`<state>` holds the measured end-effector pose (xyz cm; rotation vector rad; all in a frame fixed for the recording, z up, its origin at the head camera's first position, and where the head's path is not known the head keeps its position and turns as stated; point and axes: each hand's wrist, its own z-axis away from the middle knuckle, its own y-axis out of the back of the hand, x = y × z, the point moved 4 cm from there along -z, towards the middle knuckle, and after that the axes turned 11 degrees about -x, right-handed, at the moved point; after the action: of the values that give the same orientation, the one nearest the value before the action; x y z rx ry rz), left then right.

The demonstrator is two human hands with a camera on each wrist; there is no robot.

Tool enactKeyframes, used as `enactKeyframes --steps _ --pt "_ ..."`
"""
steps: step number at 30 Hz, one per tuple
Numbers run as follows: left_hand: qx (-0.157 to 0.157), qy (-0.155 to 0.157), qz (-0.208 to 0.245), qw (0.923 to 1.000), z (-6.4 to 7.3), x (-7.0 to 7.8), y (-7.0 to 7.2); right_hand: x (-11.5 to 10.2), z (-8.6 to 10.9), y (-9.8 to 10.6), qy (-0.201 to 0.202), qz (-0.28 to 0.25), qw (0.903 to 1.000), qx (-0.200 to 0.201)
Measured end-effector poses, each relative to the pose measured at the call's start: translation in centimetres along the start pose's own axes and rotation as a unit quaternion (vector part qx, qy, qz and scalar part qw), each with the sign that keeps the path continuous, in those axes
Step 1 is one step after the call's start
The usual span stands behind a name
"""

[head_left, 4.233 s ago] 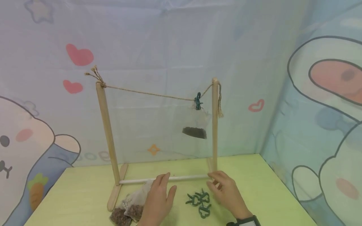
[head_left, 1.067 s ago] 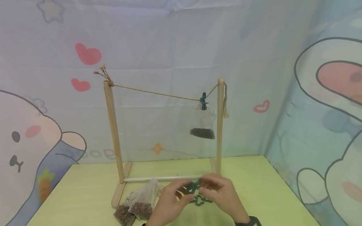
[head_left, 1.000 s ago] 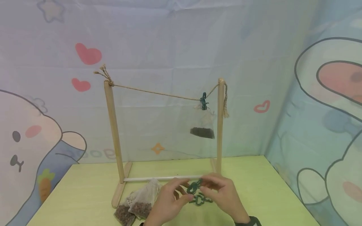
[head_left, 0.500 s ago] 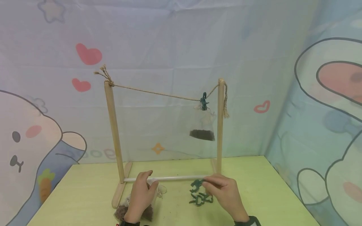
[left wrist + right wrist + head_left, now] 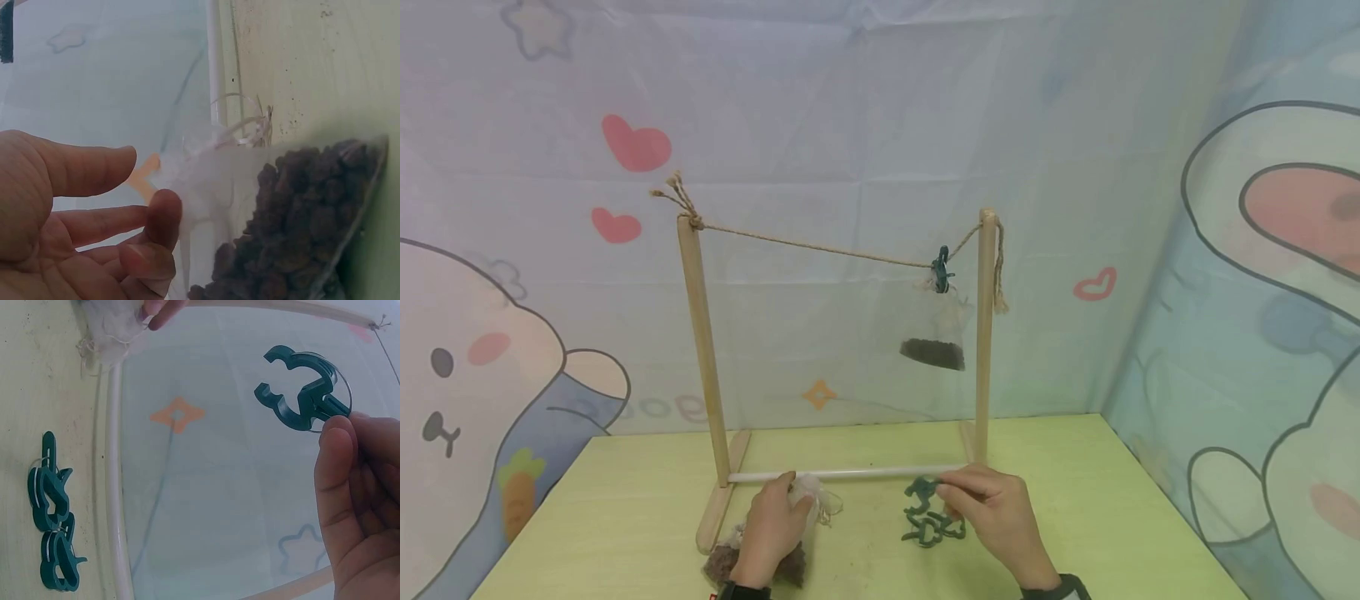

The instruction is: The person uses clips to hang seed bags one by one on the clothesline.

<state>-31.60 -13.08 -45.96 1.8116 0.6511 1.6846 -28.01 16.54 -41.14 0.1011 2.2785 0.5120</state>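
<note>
Stone bag [image 5: 793,567] lies on the bench [image 5: 865,571] beneath my nearer left hand [image 5: 769,523] in head view, neck toward the white bar [image 5: 880,473] and patterned cloth [image 5: 820,150]; from the left wrist, its fingers [image 5: 164,219] stand apart at the neck, gripping nothing visible; from the right wrist, my right hand [image 5: 369,500] pinches a clip [image 5: 314,397].

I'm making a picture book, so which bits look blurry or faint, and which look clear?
Head view: the hanging bag is faint up top against the pale cloth; left wrist view: the near bag is hazy at its top, though its dark lumps show; right wrist view: the clip in the right hand has clear edges.
</note>
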Motion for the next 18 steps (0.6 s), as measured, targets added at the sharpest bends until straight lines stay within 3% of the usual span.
enactKeyframes --steps 9,18 --pt "0.037 -0.025 -0.004 0.9990 -0.1 0.6 0.3 -0.4 -0.3 0.2 0.020 0.005 0.9998 0.003" --pt "0.056 -0.117 0.018 0.9914 2.3 3.0 1.4 -1.9 -0.8 1.2 0.094 0.053 0.9935 0.037"
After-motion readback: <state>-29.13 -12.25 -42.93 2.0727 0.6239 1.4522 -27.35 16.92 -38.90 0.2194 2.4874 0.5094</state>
